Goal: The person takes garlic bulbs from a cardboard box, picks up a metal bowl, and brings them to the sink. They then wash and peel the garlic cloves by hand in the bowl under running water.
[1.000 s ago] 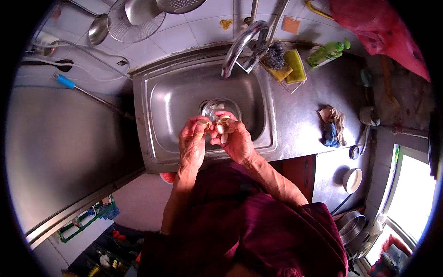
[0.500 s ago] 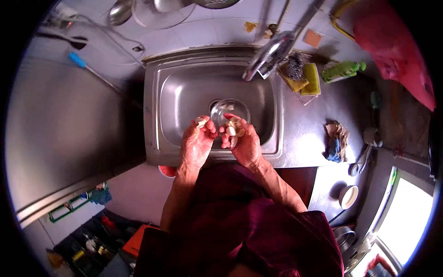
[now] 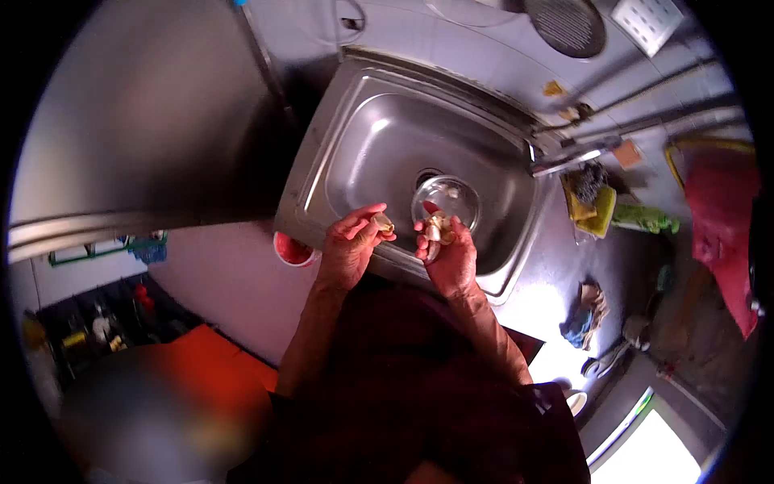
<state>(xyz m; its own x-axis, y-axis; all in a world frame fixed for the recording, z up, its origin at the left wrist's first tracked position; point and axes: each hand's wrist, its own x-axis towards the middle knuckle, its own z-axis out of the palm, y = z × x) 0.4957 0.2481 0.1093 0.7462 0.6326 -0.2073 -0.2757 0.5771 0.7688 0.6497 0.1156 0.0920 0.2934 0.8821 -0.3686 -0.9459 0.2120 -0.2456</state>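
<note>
Between the thumb and fingertips of my left hand (image 3: 348,250) is a pale garlic clove (image 3: 382,223), held over the sink's front edge. My right hand (image 3: 453,262) is curled palm up around several garlic cloves (image 3: 438,229), some with papery skin. Just beyond my right fingers, a clear glass bowl (image 3: 476,198) sits in the steel sink (image 3: 371,153) by the drain, with a few white pieces inside. My two hands are close together but apart.
A faucet (image 3: 576,157) reaches over the sink's right side. Sponges (image 3: 597,216), a green bottle (image 3: 645,218) and a crumpled cloth (image 3: 587,316) lie on the right counter. A red-lined tub (image 3: 292,249) stands below the sink's left front. A blurred shape fills the lower left.
The view has turned, so the sink now looks tilted and further right. My left hand has turned the garlic clove towards my right hand. The right hand still holds its cloves.
</note>
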